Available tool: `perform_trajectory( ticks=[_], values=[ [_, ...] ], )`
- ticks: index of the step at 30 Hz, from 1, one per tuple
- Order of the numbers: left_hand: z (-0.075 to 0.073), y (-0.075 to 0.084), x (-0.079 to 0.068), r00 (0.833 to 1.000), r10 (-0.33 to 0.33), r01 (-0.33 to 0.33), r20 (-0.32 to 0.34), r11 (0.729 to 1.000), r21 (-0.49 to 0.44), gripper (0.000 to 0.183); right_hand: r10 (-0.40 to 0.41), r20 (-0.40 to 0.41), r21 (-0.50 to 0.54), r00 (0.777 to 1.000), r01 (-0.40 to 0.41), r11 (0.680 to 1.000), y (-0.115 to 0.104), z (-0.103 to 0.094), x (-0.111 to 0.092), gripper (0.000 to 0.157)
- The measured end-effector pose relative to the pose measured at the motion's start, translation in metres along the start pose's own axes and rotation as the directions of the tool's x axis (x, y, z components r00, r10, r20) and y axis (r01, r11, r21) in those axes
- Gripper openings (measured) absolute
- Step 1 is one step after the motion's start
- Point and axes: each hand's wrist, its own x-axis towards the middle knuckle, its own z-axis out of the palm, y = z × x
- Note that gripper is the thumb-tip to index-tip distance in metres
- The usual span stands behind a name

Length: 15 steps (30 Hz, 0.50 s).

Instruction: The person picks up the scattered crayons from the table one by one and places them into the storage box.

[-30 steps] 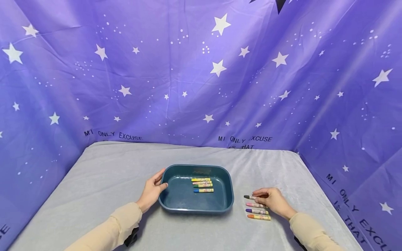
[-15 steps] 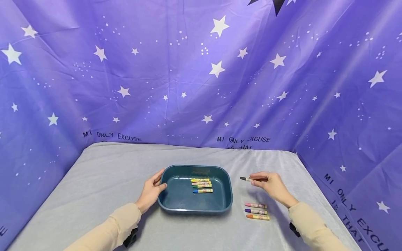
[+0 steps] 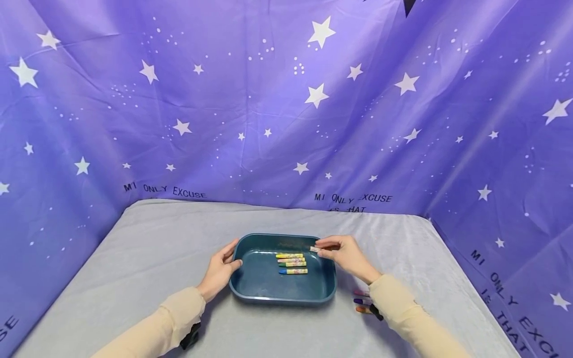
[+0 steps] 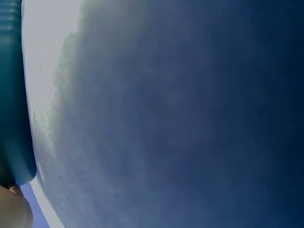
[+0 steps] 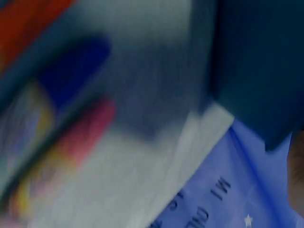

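Note:
My left hand (image 3: pixel 218 271) grips the left end of a dark teal tray (image 3: pixel 282 300) in the head view, thumb over the rim and fingers along the outside. My right hand (image 3: pixel 348 256) pinches a black crayon (image 3: pixel 315 249) by its wrapper over the tray's back right corner; its dark tip blends into the tray wall. Inside the tray, several crayons lie side by side: a yellow one (image 3: pixel 289 256), a pink one, a green one (image 3: pixel 293 264) and a blue one (image 3: pixel 293 271). In the left wrist view the tray's outer wall (image 4: pixel 14 104) shows beside a thumb.
Right of the tray, a pink crayon (image 5: pixel 90 130), a purple crayon (image 5: pixel 73 73) and an orange crayon (image 3: pixel 363 310) lie on the grey cloth (image 3: pixel 179 238), partly covered by the right sleeve in the head view. A purple star-printed curtain (image 3: pixel 224 99) surrounds the table.
The black crayon has been lifted from the cloth by my right hand and carried left, over the tray's right rim. My left hand keeps its grip on the tray.

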Motion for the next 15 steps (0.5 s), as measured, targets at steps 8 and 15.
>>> perform_trajectory(
  ticks=[8, 15],
  values=[
    [0.001, -0.001, -0.001, 1.0, 0.02, -0.02, -0.01, 1.0, 0.009, 0.063, -0.057, 0.05, 0.006, 0.997, 0.057, 0.998, 0.002, 0.037, 0.014, 0.025],
    [0.001, -0.001, 0.0, 1.0, 0.001, -0.001, -0.007, 1.0, -0.008, 0.063, -0.089, 0.104, -0.11, 0.991, 0.1, 0.989, 0.002, 0.058, 0.02, 0.017]
  ],
)
